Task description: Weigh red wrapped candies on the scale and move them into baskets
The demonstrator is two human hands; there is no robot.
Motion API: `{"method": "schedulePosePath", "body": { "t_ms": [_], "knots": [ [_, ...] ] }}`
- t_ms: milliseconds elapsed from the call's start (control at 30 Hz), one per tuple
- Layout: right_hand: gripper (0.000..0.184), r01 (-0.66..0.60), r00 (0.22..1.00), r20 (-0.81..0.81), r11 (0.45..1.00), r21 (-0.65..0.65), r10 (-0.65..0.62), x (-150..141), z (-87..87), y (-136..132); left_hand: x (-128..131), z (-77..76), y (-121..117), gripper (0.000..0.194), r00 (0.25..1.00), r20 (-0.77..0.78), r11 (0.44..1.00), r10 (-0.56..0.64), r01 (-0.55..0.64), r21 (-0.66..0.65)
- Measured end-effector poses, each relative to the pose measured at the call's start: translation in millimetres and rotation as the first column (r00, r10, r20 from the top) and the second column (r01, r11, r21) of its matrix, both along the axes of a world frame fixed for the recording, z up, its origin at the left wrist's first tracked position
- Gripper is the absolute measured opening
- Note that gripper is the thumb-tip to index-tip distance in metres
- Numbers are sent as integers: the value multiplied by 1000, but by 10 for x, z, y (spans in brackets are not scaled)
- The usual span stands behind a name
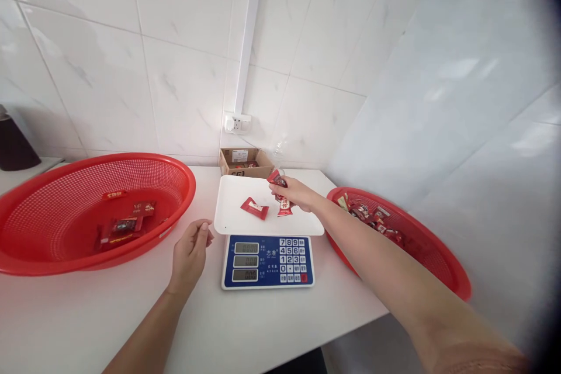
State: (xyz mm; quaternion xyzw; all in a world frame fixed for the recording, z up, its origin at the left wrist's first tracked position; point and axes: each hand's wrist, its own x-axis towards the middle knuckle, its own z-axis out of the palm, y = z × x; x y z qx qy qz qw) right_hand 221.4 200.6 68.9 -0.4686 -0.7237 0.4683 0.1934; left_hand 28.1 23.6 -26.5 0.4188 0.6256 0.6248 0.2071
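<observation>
A white table carries two red baskets, scale and carton.

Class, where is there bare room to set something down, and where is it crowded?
Bare: the white table in front of the scale, and a patch between the left basket and the pan, beyond the left hand. Crowded: the pan's middle, where a red packet lies near the right hand and its packets; the right end, with the right basket.
</observation>
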Motion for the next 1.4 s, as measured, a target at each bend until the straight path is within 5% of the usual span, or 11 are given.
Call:
{"method": "schedulePosePath", "body": {
  "t_ms": [133,333,567,800,1033,1167,1233,1400],
  "knots": [
    [29,-15,1000,-25,999,-40,14,-12,-12,-16,-8,7,-5,33,1000,-5,1000,10,-10,-1],
    [29,32,997,70,986,161,-44,9,2,0,-25,-3,9,31,1000,19,1000,24,-24,-15],
    [31,-96,955,290,989,112,60,123,11,-2,-25,-15,14,32,1000,20,1000,9,-9,-11],
    [30,-88,979,193,993,79,72,154,-7,52,-22,1,16,33,1000,5,1000,4,-4,-16],
    [39,-112,940,338,978,177,47,276,86,25,-31,-26,14,35,1000,6,1000,5,-5,-10],
    [38,-426,778,571,888,172,263,286,86,-87,-30,-39,19,35,1000,-2,1000,-7,7,-21],
    [40,-506,696,676,832,226,240,267,40,-152,-26,-32,18,35,1000,-9,1000,-8,7,-27],
    [20,-460,730,673,814,354,120,426,56,-221,-27,-20,24,36,1000,-26,999,11,-12,-48]
  ]
}}
